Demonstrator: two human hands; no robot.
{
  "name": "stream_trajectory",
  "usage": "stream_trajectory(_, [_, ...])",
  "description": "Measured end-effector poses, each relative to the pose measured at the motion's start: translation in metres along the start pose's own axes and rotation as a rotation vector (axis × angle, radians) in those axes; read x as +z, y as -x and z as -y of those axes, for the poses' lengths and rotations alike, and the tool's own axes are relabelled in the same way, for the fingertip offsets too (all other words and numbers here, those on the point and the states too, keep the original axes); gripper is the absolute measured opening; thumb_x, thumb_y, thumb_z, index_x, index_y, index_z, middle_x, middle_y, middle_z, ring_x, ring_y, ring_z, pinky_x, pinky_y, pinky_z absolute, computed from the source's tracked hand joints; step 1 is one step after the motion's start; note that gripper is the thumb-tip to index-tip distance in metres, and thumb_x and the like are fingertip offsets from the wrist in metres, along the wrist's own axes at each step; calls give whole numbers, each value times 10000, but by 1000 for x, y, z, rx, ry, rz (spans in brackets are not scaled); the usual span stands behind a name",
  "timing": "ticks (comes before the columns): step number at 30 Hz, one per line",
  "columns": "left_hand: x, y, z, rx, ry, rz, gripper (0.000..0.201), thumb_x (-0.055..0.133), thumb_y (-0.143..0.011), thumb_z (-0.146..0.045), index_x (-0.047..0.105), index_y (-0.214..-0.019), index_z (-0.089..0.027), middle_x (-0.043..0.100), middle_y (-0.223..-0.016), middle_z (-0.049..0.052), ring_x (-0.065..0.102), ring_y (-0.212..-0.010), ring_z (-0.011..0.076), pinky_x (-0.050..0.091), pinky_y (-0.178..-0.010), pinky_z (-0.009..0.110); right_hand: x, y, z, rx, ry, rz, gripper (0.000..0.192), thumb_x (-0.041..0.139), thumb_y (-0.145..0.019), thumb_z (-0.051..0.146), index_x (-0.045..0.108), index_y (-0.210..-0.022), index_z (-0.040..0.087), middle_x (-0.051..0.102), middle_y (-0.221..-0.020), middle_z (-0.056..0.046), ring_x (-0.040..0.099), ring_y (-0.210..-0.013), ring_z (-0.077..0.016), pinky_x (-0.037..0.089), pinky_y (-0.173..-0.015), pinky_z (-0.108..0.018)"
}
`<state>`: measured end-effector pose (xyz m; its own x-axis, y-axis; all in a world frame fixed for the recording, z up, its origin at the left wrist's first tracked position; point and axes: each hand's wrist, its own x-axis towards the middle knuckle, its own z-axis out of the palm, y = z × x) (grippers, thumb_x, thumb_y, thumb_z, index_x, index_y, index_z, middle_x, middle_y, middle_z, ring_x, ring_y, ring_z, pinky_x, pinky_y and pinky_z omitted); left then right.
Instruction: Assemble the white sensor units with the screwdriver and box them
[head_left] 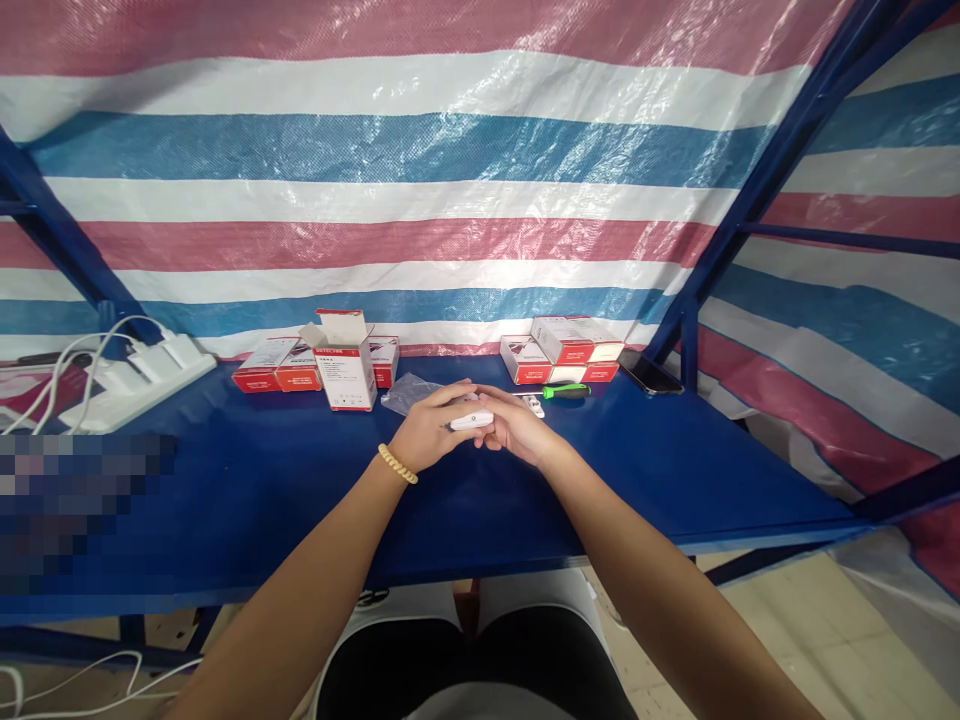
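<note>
Both hands meet above the blue desk [675, 470], the left hand [431, 432] and right hand [517, 428] gripping a small white device [472, 420] between them, its long axis lying left-right.

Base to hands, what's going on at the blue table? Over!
Left hand and right hand both grip a small white device. Held over blue table. Green-handled screwdriver and boxes lie just behind, apart from hands.
</note>
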<state>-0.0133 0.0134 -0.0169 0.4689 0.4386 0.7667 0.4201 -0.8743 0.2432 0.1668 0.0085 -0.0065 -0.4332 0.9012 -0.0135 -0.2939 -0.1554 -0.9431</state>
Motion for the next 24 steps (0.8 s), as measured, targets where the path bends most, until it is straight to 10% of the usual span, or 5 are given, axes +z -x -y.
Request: stream_trajectory(24, [-10, -6, -6, -271, -35, 206, 814, 763, -565, -294, 526, -1325, -122, 457, -1427, 192, 376, -1382, 364, 357, -1137, 514, -7, 1, 0, -83, 232, 7, 682, 719, -729, 319, 513, -1364, 176, 635, -552, 25, 554, -436, -102, 329, -407, -200])
